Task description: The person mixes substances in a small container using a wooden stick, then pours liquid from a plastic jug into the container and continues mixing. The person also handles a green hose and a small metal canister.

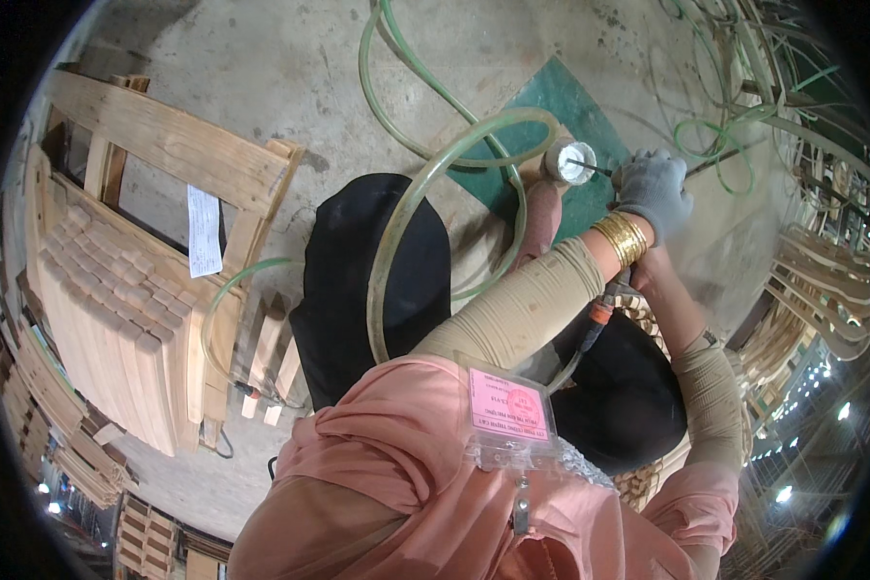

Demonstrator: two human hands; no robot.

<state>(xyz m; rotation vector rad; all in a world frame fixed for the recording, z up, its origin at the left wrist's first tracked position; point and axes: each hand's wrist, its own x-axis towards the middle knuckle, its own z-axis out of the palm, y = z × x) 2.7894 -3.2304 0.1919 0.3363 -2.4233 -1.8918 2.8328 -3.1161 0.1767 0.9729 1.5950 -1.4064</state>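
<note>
My left hand (652, 188), in a grey glove and with gold bangles at the wrist, is closed ahead of me, on the right side of the view. A thin dark rod (594, 168) runs from it into the mouth of a small round container (572, 162) with a white inside. My bare right hand (651, 274) is partly hidden below the left wrist. It is closed around an air tool whose hose end (601, 312) has an orange collar. The tool's body is mostly hidden, so I cannot tell whether the rod belongs to it.
A green sheet (575, 101) lies on the concrete floor under the container. A pale green hose (401, 227) loops across my dark-clad knees. Stacked wooden bars (106, 329) and a wooden frame (164, 126) stand at left. Curved wooden pieces (812, 290) are piled at right.
</note>
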